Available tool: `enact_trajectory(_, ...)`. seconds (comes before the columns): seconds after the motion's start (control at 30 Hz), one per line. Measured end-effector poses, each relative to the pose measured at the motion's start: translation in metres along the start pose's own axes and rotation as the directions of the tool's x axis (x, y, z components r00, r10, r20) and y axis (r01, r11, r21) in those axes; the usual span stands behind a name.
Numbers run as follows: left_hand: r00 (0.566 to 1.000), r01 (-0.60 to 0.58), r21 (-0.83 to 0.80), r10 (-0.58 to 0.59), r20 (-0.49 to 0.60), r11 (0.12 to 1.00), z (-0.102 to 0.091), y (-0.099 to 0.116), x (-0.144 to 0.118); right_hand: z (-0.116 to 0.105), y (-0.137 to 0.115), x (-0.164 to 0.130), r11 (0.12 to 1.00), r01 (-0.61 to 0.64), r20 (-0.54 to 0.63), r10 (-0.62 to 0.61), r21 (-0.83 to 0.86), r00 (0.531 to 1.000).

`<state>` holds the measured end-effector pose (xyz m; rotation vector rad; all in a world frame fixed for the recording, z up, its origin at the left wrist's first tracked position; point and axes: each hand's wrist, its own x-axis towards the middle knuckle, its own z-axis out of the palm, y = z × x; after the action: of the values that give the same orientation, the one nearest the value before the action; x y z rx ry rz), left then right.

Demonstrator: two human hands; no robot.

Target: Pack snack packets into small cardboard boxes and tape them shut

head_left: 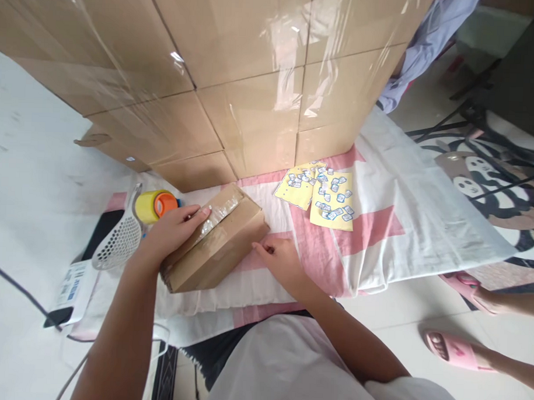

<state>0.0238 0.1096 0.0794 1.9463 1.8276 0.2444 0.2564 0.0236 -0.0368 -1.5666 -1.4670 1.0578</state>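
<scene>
A small brown cardboard box (pixel 230 245) lies at an angle on the cloth in front of me, with clear shiny tape along its top. My left hand (pixel 173 232) grips its left side, thumb on the taped top and the other fingers partly hidden. At the box's right end is my right hand (pixel 282 262), its fingers curled and pinched together close to the lower edge. Whatever those fingertips hold, if anything, is too small to make out.
Big taped cartons (pixel 252 118) form a wall behind. Yellow sheets (pixel 331 220) bearing small stickers lie to the right. Yellow and orange tape rolls (pixel 146 206) and a white perforated scoop-like thing (pixel 119 244) stand left. Another person's feet in pink slippers (pixel 457 349) show at right.
</scene>
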Motion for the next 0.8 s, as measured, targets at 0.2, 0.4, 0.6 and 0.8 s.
enact_trajectory(0.2, 1.0, 0.011, 0.114, -0.013, 0.018, 0.993, -0.004, 0.005, 0.011, -0.12, 0.047, -0.014, 0.985, -0.079, -0.349, 0.021, -0.152, 0.937)
enact_trajectory(0.4, 0.931, -0.364, 0.198, 0.354, 0.082, 0.91, 0.004, 0.033, 0.034, -0.207, 0.065, 0.001, 0.911, -0.095, -0.317, -0.041, -0.402, 0.947)
enact_trajectory(0.6, 0.854, -0.384, 0.141, 0.409, -0.321, 0.913, -0.002, 0.032, 0.017, -0.207, 0.063, 0.034, 0.719, 0.16, 0.044, -0.177, -0.676, 0.983)
enact_trajectory(0.8, 0.8, -0.352, -0.007, 0.297, -0.522, 0.936, 0.002, 0.02, -0.03, -0.19, 0.056, 0.065, 0.588, 0.361, 0.291, -0.214, -0.724, 0.932)
